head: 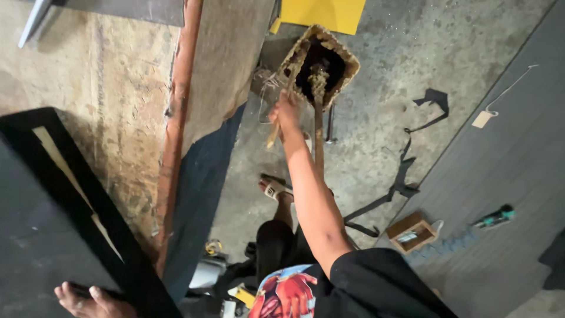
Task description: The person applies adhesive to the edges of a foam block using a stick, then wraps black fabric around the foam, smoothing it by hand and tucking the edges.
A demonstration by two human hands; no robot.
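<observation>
Stained concrete floor (376, 135), grey mat (500, 171) (right side), dim light
</observation>
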